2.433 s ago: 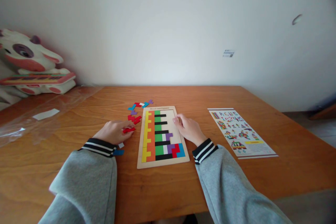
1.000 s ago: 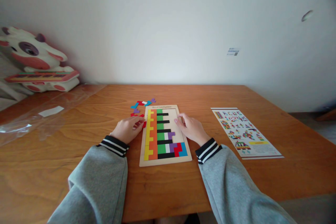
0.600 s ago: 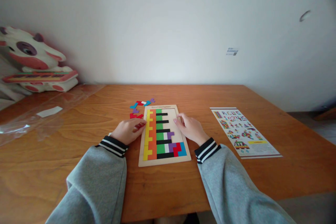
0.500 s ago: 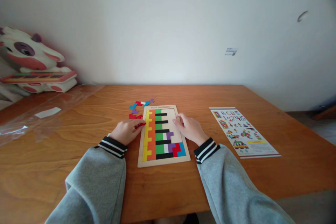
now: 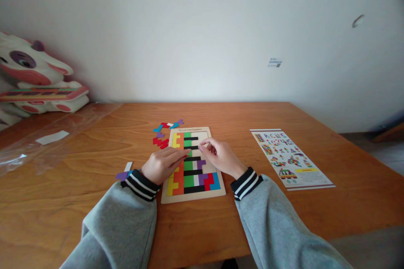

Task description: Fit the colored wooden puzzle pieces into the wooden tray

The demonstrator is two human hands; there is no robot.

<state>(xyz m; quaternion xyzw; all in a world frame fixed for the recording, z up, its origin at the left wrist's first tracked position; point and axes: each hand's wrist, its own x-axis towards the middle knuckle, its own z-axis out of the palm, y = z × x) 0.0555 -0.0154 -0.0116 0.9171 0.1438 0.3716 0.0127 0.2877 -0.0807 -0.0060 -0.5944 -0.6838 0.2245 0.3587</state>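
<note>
1. the wooden puzzle tray [image 5: 194, 197] lay flat on the table [image 5: 192, 235], beneath both hands.
2. inside it, yellow pieces [image 5: 170, 186] lined the left side, orange pieces [image 5: 178, 183] stood beside them, then green pieces [image 5: 188, 181] parted by black strips [image 5: 193, 172].
3. its near right corner held a blue piece [image 5: 215, 181] and a red zigzag piece [image 5: 208, 181]; purple pieces [image 5: 201, 179] sat next to that, and bare wood showed at the far right.
4. the left hand [image 5: 162, 164] pinched a red puzzle piece [image 5: 188, 151] over the tray, only a sliver showing.
5. the right hand [image 5: 221, 156] hung over the right rim, fingertips narrowly spaced; whether they held anything could not be told.
6. loose red pieces [image 5: 164, 144] lay just beside the tray's left edge.
</note>
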